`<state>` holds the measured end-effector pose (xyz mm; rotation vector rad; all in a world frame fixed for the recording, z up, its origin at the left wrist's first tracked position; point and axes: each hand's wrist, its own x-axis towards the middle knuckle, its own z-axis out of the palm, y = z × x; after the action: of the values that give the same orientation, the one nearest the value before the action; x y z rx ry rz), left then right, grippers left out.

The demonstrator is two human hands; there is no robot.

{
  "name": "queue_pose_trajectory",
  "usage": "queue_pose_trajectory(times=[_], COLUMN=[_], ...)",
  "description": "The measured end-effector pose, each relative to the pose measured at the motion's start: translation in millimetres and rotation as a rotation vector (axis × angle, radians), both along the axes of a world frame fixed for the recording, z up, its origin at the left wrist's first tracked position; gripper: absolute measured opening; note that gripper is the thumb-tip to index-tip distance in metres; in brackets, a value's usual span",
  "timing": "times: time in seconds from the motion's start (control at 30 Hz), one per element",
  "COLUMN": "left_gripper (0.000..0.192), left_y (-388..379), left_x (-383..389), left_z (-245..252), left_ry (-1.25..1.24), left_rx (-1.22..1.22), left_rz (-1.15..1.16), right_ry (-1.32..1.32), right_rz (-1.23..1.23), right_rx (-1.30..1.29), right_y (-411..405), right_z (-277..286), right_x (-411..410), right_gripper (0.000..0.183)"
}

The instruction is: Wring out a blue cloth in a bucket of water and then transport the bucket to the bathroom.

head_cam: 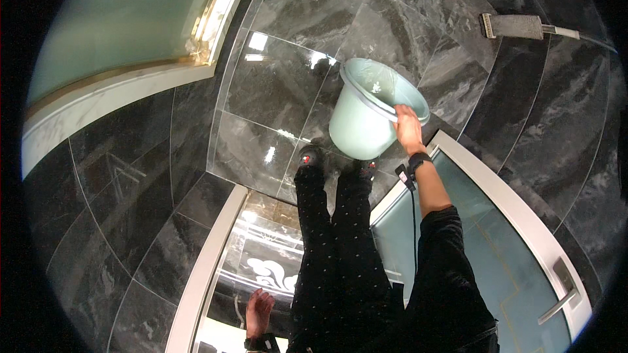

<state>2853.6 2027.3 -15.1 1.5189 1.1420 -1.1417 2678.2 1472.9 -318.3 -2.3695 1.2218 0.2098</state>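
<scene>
A pale green plastic bucket [364, 120] with a thick rim is tilted in front of my feet. My right hand [408, 127] grips its near right rim, fingers hooked over the edge. Inside the bucket a shiny patch shows, but most of the bottom is hidden. Whether its base touches the floor, I cannot tell. My left hand [259, 310] hangs low beside my left leg, fingers loosely curled and holding nothing. Both wrists wear dark bands, and a black cable runs from a small device [405, 177] at the right wrist.
Glossy dark marbled tiles [274, 83] cover the floor. A frosted glass door [490, 240] with a lever handle [558, 306] stands close on my right. A pale doorframe [206, 269] is left. A grey flat-headed tool [516, 26] is upper right, a frosted window [127, 14] upper left.
</scene>
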Motion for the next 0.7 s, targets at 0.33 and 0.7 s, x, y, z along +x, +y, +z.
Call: queue_pose_trajectory(times=[0.33,0.7], left_gripper=[0.031,0.025], left_y=[-87.1,-128.7], left_x=[8.8,-16.0], left_z=[-14.6,-57.2], left_ry=[-0.007,-0.195], left_rx=[-0.030,-0.240], left_rz=[-0.489,-1.235], right_ry=[-0.039,0.008], right_rz=[0.023,0.113], right_rx=[-0.004,0.020], right_y=[9.3,34.6], right_z=[3.8,19.4], right_x=[-1.3,10.0], right_gripper=[0.033,0.030])
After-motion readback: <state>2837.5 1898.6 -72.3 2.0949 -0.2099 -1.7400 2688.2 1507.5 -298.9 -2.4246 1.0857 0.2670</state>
